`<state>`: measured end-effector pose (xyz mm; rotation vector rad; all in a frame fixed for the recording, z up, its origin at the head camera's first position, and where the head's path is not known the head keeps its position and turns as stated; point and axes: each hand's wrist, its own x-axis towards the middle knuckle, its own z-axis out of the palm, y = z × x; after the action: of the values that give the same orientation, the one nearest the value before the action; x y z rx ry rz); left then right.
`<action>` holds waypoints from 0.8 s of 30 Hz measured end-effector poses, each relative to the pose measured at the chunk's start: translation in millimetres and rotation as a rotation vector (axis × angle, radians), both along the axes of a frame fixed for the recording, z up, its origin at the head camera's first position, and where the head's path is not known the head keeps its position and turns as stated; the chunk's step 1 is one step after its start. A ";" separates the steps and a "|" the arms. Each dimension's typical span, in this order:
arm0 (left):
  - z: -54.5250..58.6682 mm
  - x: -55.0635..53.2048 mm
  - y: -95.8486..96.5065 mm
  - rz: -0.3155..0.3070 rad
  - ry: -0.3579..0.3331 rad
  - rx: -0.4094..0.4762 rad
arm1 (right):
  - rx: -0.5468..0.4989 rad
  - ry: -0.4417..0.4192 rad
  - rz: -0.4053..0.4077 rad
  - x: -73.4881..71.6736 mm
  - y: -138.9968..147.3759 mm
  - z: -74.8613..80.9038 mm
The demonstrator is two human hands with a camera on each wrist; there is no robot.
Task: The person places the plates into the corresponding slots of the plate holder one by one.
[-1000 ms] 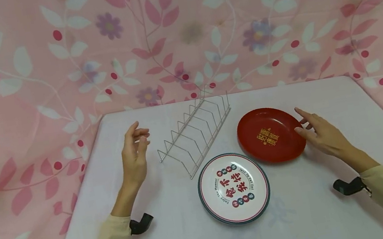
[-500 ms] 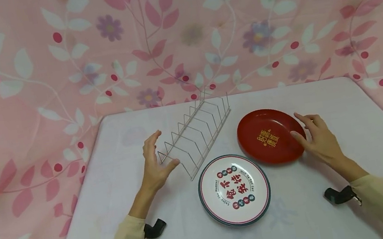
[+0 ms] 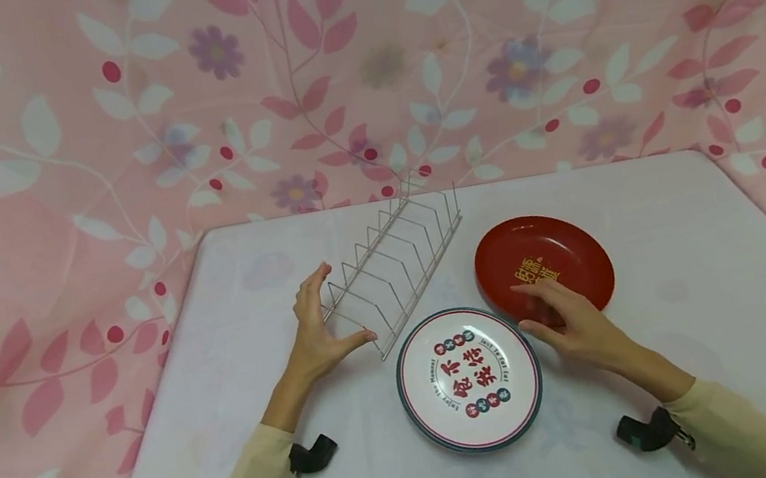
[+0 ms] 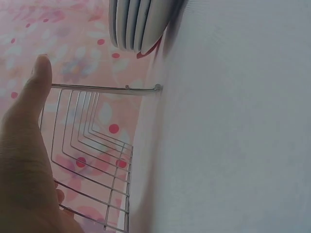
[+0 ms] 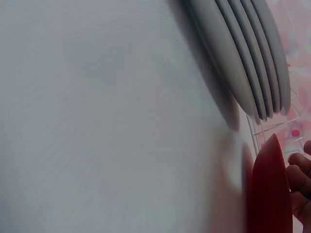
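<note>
My left hand [image 3: 315, 331] grips the near end of a wire dish rack [image 3: 395, 262]. Its thumb lies along the end wire and its fingers reach round the left side, as the left wrist view also shows for the rack [image 4: 92, 126]. My right hand [image 3: 580, 328] hovers over the near-left part of a red oval plate [image 3: 584, 256] with gold lettering, fingers loosely bent and holding nothing. Its thumb tip comes close to the rim of a stack of white plates [image 3: 478, 426] with a dark blue edge. In the right wrist view, the stack [image 5: 238, 53] shows several plates.
A white-covered table [image 3: 253, 278] lies under everything. Behind it hangs a pink floral cloth [image 3: 354, 66]. The plate stack stands right of the rack's near end, and the red plate lies behind it to the right.
The left hand has moved right onto the rack's near end. My right hand has travelled left from the red plate's right edge toward the plate stack. Rack and plates have stayed put.
</note>
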<state>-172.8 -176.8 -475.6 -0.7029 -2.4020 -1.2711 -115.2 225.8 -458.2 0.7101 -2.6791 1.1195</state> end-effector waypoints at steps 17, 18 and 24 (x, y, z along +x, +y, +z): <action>-6.3 2.2 -1.9 -0.034 -0.008 0.018 | -0.030 -0.028 0.092 -2.1 -36.9 2.6; -6.6 1.9 -2.0 -0.033 -0.008 0.015 | -0.056 -0.051 0.102 -1.3 -39.0 2.6; -7.9 2.1 -2.5 -0.025 -0.015 0.001 | -0.106 -0.179 0.092 -0.4 -43.3 0.7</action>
<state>-170.7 -179.3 -483.5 -0.7279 -2.4120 -1.2913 -115.6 182.5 -457.5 0.7553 -2.7295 1.3995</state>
